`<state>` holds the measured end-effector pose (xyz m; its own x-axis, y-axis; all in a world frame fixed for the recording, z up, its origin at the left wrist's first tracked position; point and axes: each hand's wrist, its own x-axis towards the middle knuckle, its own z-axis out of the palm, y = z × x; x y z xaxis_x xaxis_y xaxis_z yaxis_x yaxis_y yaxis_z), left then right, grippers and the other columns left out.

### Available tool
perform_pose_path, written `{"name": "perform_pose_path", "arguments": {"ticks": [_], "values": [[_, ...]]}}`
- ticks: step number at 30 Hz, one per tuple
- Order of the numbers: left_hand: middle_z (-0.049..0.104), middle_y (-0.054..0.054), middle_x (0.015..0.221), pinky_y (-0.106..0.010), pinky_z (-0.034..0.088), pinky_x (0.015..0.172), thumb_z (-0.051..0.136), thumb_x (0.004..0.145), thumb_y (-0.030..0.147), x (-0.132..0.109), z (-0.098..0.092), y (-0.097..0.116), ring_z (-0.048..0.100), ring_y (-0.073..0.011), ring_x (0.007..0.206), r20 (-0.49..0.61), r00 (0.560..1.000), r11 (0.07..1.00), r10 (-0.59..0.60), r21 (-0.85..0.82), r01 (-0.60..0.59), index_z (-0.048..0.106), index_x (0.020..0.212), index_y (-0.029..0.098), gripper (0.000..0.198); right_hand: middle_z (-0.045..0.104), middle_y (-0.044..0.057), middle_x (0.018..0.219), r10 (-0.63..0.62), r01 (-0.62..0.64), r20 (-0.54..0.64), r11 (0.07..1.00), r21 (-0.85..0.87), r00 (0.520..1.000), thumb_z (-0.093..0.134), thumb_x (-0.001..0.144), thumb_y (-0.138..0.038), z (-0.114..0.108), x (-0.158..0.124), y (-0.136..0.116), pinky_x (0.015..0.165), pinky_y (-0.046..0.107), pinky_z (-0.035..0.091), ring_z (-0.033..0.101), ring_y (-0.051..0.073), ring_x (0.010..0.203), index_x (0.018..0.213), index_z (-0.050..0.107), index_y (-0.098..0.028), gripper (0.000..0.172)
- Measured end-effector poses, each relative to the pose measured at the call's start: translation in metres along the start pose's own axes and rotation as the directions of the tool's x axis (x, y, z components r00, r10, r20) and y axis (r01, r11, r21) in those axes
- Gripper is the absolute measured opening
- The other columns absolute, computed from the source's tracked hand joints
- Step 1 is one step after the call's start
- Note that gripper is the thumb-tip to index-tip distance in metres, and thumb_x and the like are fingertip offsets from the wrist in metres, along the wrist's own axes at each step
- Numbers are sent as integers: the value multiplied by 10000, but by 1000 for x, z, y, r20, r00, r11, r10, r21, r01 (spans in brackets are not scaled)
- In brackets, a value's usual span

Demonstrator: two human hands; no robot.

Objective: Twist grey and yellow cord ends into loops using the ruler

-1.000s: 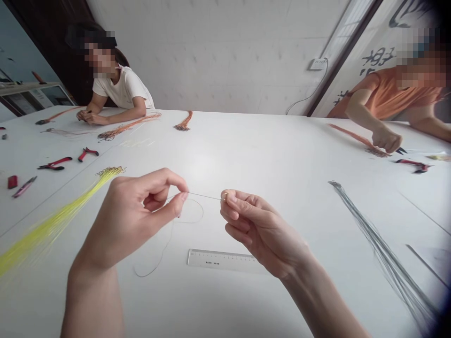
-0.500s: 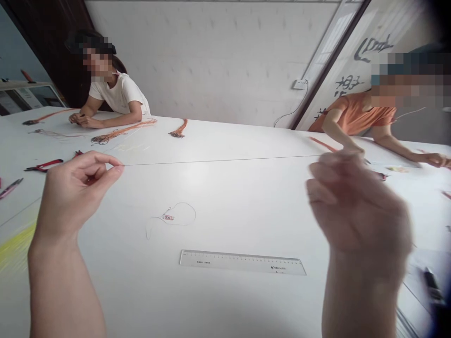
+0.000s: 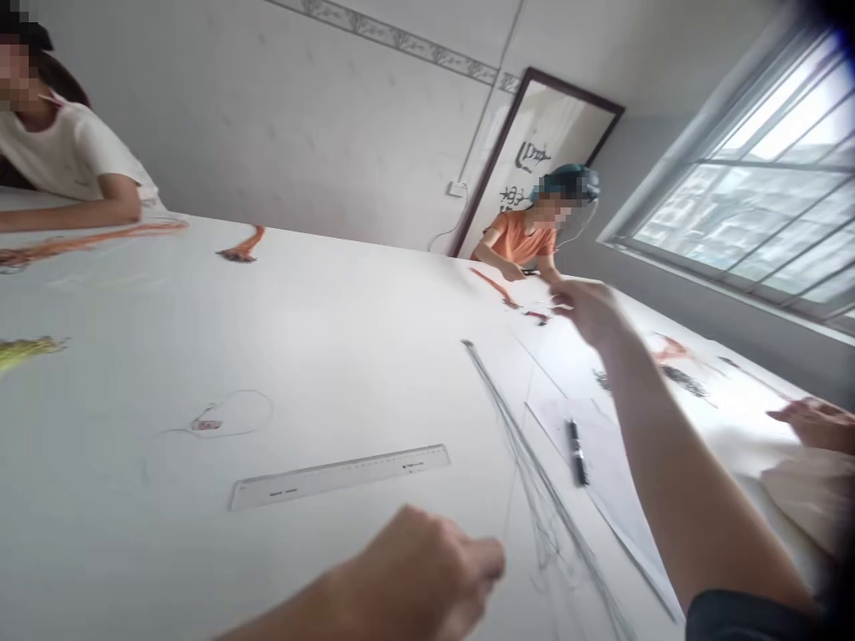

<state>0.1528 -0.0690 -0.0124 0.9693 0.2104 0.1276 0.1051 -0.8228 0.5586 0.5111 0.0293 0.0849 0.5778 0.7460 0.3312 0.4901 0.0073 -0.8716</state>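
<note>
My left hand [image 3: 437, 570] is low in front of me, fingers closed in a pinch on a thin thread [image 3: 509, 503]. The thread runs faintly upward toward my right hand [image 3: 588, 312], which is stretched far out over the table's right side. Blur softens that hand, but its fingertips look pinched together on the thread's far part. Beneath the thread lies a long bundle of grey threads [image 3: 527, 445]. A clear ruler [image 3: 340, 476] rests just beyond my left hand. Farther left is a thin cord loop [image 3: 271, 409] with a small reddish piece [image 3: 207, 425].
A black pen [image 3: 577, 452] lies on white paper [image 3: 618, 499]. Orange cord bundles [image 3: 244, 245] and a yellow bundle [image 3: 27, 350] are on the white table [image 3: 321, 356]. One person in white [image 3: 107, 151] and one in orange [image 3: 514, 240] sit across. Another person's hand [image 3: 818, 423] is at right.
My view has swung right. My right hand has reached forward, away from me, and my left hand has come down and across past the ruler. The thread, level before, now slants away.
</note>
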Motion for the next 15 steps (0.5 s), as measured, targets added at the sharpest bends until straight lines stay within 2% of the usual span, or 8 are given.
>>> {"name": "perform_pose_path", "arguments": {"ticks": [3,6,8,10,15], "values": [[677,-7,718,-213,268,465,549,756,172,43,73,11,541,-125,554,109,994,999,0,-52,5,606,889,195,146,578,3,767,180,-145,171,969,-198,969,553,870,-268,8,0,40,557,221,478,547,81,618,868,577,-102,168],[690,-25,755,-224,351,536,581,743,211,77,119,16,581,-155,626,92,995,996,-31,-86,39,635,847,195,119,599,37,891,290,-200,245,921,-335,925,536,883,-276,16,-3,78,636,268,514,588,112,725,979,575,-106,199],[682,-21,751,-249,411,663,572,762,232,92,134,16,586,-158,687,60,997,995,-39,-91,44,635,842,192,110,597,56,962,330,-213,262,895,-391,907,532,885,-285,24,0,99,685,300,521,596,134,794,1032,566,-111,230],[667,-21,749,-267,417,748,566,772,240,102,143,13,576,-160,741,30,998,994,-47,-93,50,629,840,180,110,590,68,1012,350,-214,266,877,-430,898,528,887,-294,35,6,116,720,324,521,596,150,842,1068,557,-118,255],[638,-52,840,-309,398,735,626,729,259,115,168,-2,526,-222,859,-12,997,993,-79,-85,77,628,786,183,95,580,72,1055,338,-179,262,855,-487,904,527,885,-304,64,24,150,744,344,517,592,166,882,1096,550,-126,277]]}}
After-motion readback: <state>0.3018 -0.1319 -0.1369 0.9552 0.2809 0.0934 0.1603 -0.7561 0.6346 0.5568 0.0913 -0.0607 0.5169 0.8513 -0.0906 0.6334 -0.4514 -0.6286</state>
